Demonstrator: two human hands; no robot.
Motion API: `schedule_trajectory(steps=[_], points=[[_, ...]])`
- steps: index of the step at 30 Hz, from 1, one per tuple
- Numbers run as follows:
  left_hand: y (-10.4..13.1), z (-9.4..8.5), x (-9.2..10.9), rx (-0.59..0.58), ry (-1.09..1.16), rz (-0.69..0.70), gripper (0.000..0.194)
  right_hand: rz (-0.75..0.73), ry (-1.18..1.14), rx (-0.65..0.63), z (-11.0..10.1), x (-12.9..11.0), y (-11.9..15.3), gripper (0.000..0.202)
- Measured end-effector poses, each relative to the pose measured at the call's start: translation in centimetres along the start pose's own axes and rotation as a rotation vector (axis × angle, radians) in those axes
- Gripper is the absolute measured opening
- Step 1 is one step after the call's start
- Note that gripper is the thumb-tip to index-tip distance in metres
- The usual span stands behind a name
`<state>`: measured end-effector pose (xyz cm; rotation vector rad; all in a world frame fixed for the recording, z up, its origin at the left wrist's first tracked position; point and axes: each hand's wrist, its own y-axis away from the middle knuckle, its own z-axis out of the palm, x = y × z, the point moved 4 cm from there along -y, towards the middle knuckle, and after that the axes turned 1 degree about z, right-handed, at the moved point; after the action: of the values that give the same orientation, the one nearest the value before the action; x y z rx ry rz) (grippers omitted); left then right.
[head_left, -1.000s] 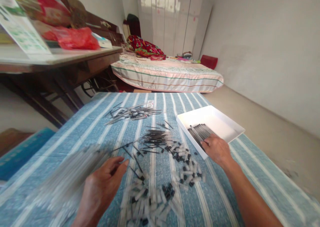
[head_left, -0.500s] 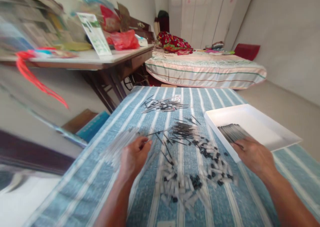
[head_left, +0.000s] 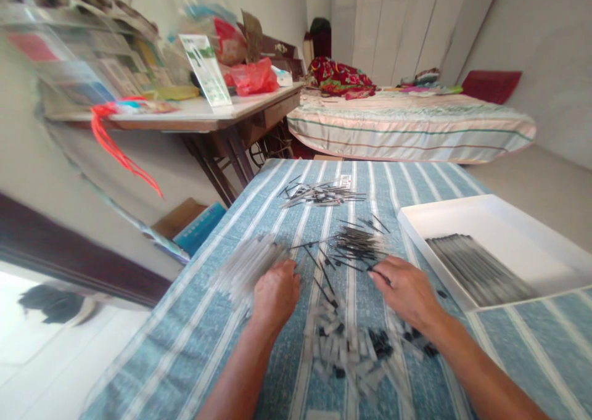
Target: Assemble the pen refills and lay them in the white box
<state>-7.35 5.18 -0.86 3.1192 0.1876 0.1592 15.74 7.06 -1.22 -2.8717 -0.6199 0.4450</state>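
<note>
My left hand (head_left: 276,292) is at the right edge of a pile of clear pen barrels (head_left: 245,263). Its fingers are curled closed, and what they hold, if anything, is hidden. My right hand (head_left: 407,289) reaches in beside a bundle of thin black pen refills (head_left: 354,241). Thumb and forefinger come together at a dark piece, too small to name. Between and below the hands lie scattered white and black pen caps (head_left: 345,346), some of them covered by my right hand. A few loose refills (head_left: 327,272) lie between the two hands.
To the right stands a white tray (head_left: 518,235) with a row of dark-cored pens (head_left: 481,269) in it. A mixed heap of thin parts (head_left: 324,193) lies farther back on the striped cloth (head_left: 185,333). A cluttered desk (head_left: 217,121) and a bed (head_left: 407,124) are beyond.
My right hand has left the pens in the white tray and moved left to the refills and caps. My left hand stays by the clear barrels. The view has turned slightly left.
</note>
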Motion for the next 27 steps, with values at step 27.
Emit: schedule_trajectory(steps=[27], points=[[1.0, -0.4, 2.1, 0.052, 0.087, 0.168, 0.009, 0.036, 0.271, -0.348, 0.8, -2.6, -2.7, 0.021]])
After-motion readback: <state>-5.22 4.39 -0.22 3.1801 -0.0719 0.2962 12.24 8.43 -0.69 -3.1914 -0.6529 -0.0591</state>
